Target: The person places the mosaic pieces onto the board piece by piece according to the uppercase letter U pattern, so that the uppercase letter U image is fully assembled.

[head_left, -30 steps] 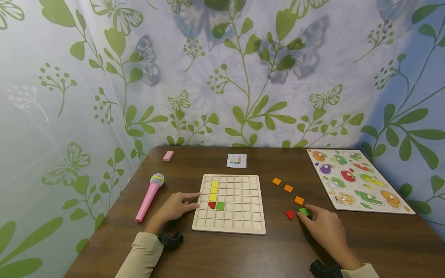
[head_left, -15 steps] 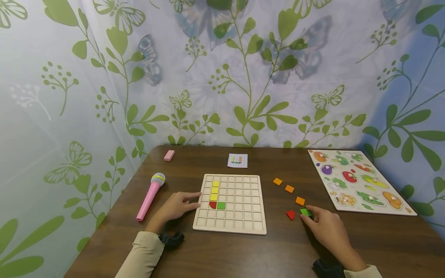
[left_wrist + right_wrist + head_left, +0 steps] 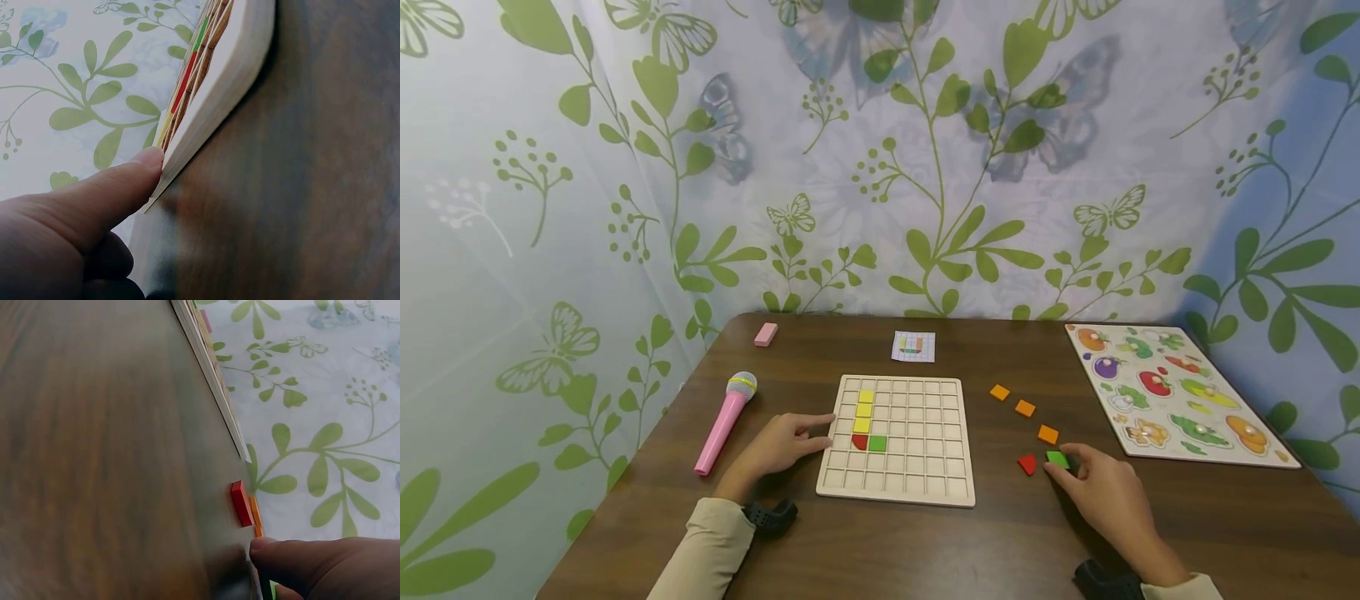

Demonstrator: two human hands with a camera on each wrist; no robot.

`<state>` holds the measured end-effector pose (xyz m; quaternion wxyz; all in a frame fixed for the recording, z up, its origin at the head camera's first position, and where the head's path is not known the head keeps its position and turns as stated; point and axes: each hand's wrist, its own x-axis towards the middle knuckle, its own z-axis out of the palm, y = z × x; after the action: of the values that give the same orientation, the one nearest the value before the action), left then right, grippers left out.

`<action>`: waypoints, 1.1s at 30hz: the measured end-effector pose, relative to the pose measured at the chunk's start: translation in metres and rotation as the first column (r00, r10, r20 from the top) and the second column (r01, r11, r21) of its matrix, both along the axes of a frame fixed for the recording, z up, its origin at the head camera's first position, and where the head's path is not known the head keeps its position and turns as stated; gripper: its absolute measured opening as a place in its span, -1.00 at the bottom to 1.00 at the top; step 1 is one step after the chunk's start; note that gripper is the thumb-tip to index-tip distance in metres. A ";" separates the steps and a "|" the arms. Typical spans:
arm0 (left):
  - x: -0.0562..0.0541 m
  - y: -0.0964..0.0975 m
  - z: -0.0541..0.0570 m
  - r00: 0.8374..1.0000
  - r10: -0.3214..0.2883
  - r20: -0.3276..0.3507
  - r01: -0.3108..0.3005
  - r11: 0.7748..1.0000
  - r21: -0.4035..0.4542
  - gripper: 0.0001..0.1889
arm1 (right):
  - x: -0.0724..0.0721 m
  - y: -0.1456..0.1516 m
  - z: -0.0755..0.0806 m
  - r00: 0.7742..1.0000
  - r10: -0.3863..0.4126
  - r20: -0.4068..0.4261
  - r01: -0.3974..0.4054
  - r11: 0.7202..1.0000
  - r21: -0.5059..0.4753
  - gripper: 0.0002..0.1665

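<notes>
A person's two hands work over a dark wood-grain counter (image 3: 917, 542). The right hand (image 3: 1103, 492), toward the counter's right side, has its grip pinching a green square tile (image 3: 1057, 459) between thumb and finger; whether the tile touches the counter, I cannot tell. Just left of it lies a red quarter-round tile (image 3: 1027, 464), and three orange square tiles (image 3: 1026, 407) run diagonally away toward the far edge. The left hand (image 3: 778, 446) has its grip spread, thumb and forefinger apart, their tips touching the left edge of a pale wooden grid board (image 3: 925, 450). In the board's second column from the left sit three yellow tiles (image 3: 865, 410) above a red curved tile (image 3: 860, 442), with another green tile (image 3: 877, 443) beside that.

Beyond the board's far edge, a small paper card (image 3: 913, 347) shows a coloured U shape on a grid, finer print too small to read. A pink toy microphone (image 3: 722, 433) lies along the counter's left edge, a pink block (image 3: 765, 334) near its far left corner, and a knobbed vegetable puzzle (image 3: 1165, 452) by the far right corner.
</notes>
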<state>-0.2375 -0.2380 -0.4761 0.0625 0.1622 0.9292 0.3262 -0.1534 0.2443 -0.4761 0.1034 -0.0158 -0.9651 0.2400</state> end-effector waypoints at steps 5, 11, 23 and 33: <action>-0.001 0.001 -0.001 1.000 0.000 0.002 0.000 1.000 -0.001 -0.51 | 0.002 -0.002 0.001 0.999 -0.005 -0.045 0.006 1.000 0.023 -0.42; -0.001 0.003 -0.001 1.000 -0.006 -0.005 0.006 1.000 -0.002 -0.50 | 0.004 -0.004 0.005 0.999 -0.008 -0.039 0.010 0.998 0.057 -0.36; 0.002 0.002 -0.001 1.000 0.009 -0.004 -0.009 1.000 -0.014 -0.51 | 0.002 -0.021 0.008 0.996 0.064 -0.064 -0.055 0.989 0.134 -0.48; 0.001 0.002 0.000 1.000 0.011 -0.006 -0.011 1.000 -0.006 -0.52 | -0.007 -0.029 0.011 0.984 0.126 -0.123 -0.109 0.985 0.132 -0.51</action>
<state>-0.2364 -0.2360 -0.4759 0.0583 0.1578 0.9312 0.3234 -0.1606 0.2158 -0.4647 0.1531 0.0636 -0.9685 0.1856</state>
